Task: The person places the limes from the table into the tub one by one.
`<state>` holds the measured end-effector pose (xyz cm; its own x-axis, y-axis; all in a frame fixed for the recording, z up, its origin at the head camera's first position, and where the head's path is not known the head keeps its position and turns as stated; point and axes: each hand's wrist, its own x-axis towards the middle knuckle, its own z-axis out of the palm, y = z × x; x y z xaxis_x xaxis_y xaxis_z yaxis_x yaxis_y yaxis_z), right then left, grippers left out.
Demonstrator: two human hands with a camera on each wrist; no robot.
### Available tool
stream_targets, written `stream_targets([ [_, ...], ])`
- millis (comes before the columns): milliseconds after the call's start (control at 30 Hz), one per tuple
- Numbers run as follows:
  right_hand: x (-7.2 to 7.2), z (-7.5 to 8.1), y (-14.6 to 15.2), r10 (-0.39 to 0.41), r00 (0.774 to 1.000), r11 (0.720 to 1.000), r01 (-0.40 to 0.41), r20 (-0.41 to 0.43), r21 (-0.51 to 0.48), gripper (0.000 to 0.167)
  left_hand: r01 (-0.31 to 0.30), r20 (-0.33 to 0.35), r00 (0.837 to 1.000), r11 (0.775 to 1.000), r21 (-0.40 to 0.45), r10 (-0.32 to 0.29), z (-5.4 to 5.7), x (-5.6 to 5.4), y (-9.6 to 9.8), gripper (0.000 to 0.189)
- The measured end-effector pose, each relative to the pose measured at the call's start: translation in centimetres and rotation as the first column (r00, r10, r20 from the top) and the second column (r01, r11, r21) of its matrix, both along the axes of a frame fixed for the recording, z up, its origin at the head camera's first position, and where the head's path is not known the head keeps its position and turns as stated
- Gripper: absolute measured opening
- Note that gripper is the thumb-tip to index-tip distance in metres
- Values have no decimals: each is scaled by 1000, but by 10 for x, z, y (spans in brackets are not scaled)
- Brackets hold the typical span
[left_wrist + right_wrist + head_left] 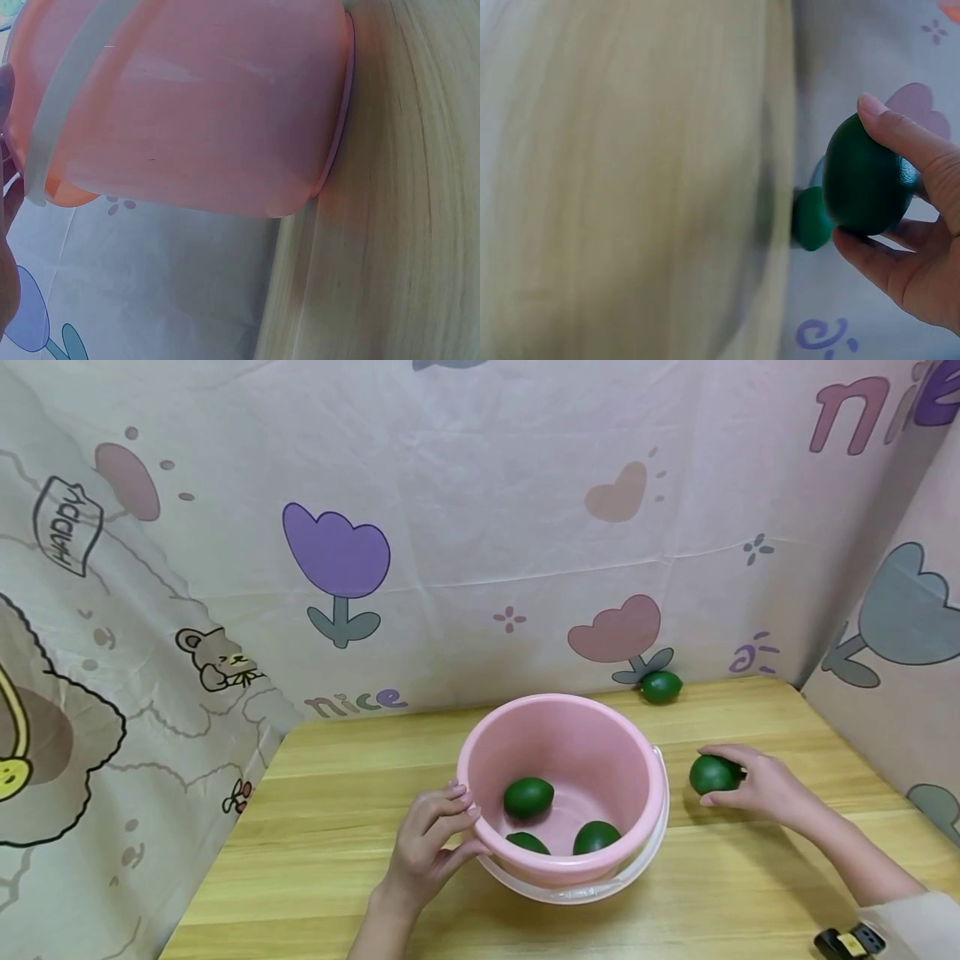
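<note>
A pink bucket [558, 868] stands on the wooden table, its white handle [654, 852] lowered around the front and right side. Inside lie three green limes, one lime [528, 797] toward the back. My left hand [431, 843] grips the bucket's left rim, thumb and fingers at the edge; in the left wrist view only part of that hand shows beside the bucket wall [202, 105]. To the right of the bucket, my right hand [761, 785] pinches another lime [870, 176] between thumb and fingers, held above the table in the right wrist view.
One more lime [661, 687] sits at the table's back edge against the printed cloth [465, 543]. Cloth also hangs along the left and right sides of the table [330, 827]. A dark band [851, 941] is on the right wrist.
</note>
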<state>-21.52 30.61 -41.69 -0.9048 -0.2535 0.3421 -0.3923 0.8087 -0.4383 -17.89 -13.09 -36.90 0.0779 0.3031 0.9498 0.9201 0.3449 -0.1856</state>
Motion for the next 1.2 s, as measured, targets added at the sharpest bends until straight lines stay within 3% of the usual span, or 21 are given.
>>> stream_targets([
  [500, 17, 33, -10, 63, 992, 998, -59, -110, 34, 69, -3, -3, 1000, 1000, -2, 3, 2, 1, 0, 40],
  [1200, 35, 60, -15, 100, 985, 993, -107, -142, -49, 72, 0, -1, 1000, 1000, -13, 0, 1, 0, -2, 39],
])
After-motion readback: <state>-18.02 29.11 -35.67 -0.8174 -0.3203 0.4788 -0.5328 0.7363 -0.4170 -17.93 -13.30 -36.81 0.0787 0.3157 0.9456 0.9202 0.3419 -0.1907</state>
